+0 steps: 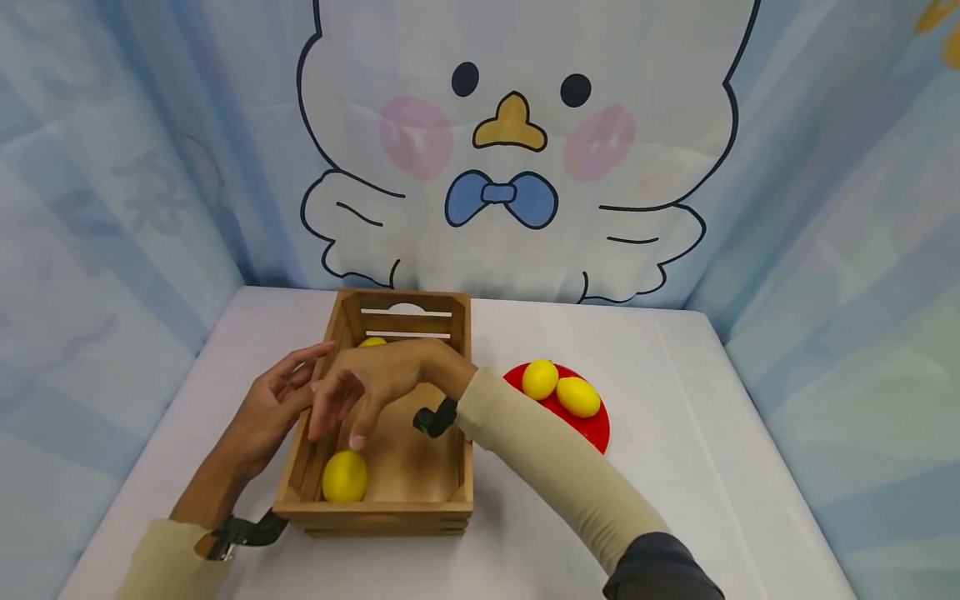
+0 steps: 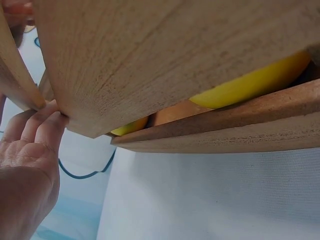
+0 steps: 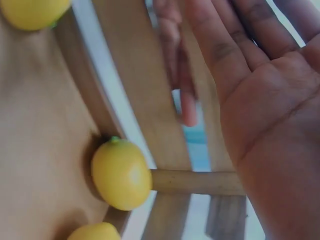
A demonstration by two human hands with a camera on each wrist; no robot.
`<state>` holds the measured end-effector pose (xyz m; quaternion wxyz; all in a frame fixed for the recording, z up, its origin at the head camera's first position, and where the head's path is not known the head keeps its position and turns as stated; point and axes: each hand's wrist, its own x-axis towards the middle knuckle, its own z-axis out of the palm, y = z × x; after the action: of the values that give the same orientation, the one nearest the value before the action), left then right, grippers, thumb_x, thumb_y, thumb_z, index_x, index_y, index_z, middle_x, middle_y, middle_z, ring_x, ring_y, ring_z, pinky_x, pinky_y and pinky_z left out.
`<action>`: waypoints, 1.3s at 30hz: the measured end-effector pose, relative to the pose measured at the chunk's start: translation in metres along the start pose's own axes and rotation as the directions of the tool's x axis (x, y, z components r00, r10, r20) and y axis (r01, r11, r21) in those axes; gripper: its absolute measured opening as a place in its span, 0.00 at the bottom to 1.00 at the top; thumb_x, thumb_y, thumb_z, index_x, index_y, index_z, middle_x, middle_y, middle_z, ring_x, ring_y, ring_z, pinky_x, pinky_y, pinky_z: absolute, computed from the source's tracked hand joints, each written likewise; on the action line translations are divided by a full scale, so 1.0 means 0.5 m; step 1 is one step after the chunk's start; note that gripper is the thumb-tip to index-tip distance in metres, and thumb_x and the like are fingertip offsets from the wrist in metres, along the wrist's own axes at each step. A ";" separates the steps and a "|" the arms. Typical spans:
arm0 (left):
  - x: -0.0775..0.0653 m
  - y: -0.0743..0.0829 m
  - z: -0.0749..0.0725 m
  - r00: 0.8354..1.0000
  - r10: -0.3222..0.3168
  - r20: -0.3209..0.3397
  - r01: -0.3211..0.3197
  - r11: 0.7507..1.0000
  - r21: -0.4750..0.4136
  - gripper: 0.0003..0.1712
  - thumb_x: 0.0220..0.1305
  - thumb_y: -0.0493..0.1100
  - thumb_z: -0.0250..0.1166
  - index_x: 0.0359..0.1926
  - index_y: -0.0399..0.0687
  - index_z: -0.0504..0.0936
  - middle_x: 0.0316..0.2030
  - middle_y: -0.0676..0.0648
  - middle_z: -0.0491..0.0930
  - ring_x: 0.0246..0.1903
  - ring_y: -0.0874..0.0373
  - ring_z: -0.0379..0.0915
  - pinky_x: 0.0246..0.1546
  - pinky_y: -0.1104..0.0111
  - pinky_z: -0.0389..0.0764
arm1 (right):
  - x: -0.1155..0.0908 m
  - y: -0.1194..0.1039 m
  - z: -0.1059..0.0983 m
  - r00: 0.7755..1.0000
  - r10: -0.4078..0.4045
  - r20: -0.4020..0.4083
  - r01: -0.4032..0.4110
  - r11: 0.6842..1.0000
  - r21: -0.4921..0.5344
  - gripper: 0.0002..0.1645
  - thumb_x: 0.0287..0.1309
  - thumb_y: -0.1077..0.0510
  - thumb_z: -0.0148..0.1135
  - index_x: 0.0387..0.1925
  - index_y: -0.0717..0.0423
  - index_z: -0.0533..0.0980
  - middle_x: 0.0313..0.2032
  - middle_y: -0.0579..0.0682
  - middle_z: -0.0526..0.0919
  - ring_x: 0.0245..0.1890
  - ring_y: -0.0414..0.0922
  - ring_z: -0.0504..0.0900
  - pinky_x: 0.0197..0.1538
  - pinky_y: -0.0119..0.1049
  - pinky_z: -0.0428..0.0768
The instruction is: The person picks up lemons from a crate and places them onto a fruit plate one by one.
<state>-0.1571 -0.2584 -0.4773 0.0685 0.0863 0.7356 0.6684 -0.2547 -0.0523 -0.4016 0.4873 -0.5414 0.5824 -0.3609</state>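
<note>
My left hand (image 1: 273, 408) is at the left side wall of a slatted wooden crate (image 1: 390, 518). In the left wrist view its fingers (image 2: 45, 127) reach into a gap between slats, gripping the side. My right hand (image 1: 378, 379) hangs over the crate's left half, palm down and holding nothing; the right wrist view shows its fingers extended. Below it, a lemon (image 1: 345, 477) lies in the crate's near left corner. Another lemon (image 1: 372, 342) shows at the back, partly hidden by the right hand. Three lemons appear inside in the right wrist view, one of them mid-wall (image 3: 121, 173).
Right of the crate, two lemons (image 1: 559, 388) lie on a red plate (image 1: 596, 429), which my right sleeve partly covers. Both stand on a white table (image 1: 675, 467). A curtain (image 1: 517, 250) with a cartoon figure rises behind the table, with more curtain at both sides.
</note>
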 end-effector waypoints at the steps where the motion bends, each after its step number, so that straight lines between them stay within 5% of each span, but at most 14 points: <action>1: 0.000 0.000 0.000 1.000 -0.004 0.001 0.004 1.000 0.010 0.33 0.82 0.44 0.59 0.82 0.57 0.63 0.79 0.46 0.68 0.69 0.69 0.70 0.62 0.74 0.78 | 0.001 0.005 0.001 1.000 0.003 0.007 -0.003 1.000 -0.008 0.25 0.54 0.69 0.78 0.55 0.67 0.84 0.58 0.57 0.89 0.59 0.40 0.86 0.70 0.35 0.79; 12: 0.000 0.000 0.003 1.000 0.023 -0.003 -0.023 0.999 -0.031 0.32 0.81 0.41 0.58 0.81 0.53 0.64 0.77 0.38 0.69 0.68 0.67 0.70 0.59 0.76 0.80 | 0.021 0.027 0.009 0.990 0.135 0.033 -0.130 0.984 -0.124 0.28 0.52 0.65 0.82 0.56 0.62 0.86 0.57 0.53 0.89 0.58 0.39 0.85 0.67 0.27 0.78; 26: 0.003 -0.004 0.003 0.999 0.045 0.002 -0.045 0.999 -0.029 0.31 0.82 0.40 0.57 0.81 0.49 0.64 0.81 0.36 0.60 0.73 0.66 0.67 0.62 0.80 0.76 | 0.039 0.046 0.026 0.988 0.135 0.077 -0.123 0.982 -0.140 0.29 0.53 0.67 0.81 0.58 0.64 0.84 0.59 0.57 0.88 0.60 0.39 0.85 0.67 0.26 0.77; 39: 0.002 -0.004 0.003 0.999 0.038 -0.001 -0.038 0.998 -0.050 0.31 0.81 0.40 0.58 0.81 0.50 0.65 0.81 0.38 0.63 0.74 0.66 0.66 0.63 0.80 0.75 | 0.048 0.058 0.025 0.955 0.281 0.091 -0.234 0.909 -0.345 0.26 0.56 0.61 0.82 0.58 0.53 0.87 0.55 0.43 0.91 0.58 0.34 0.85 0.65 0.20 0.75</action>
<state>-0.1578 -0.2567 -0.4793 0.0578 0.0985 0.7170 0.6876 -0.2495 -0.0700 -0.4365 0.4725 -0.5574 0.6655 -0.1522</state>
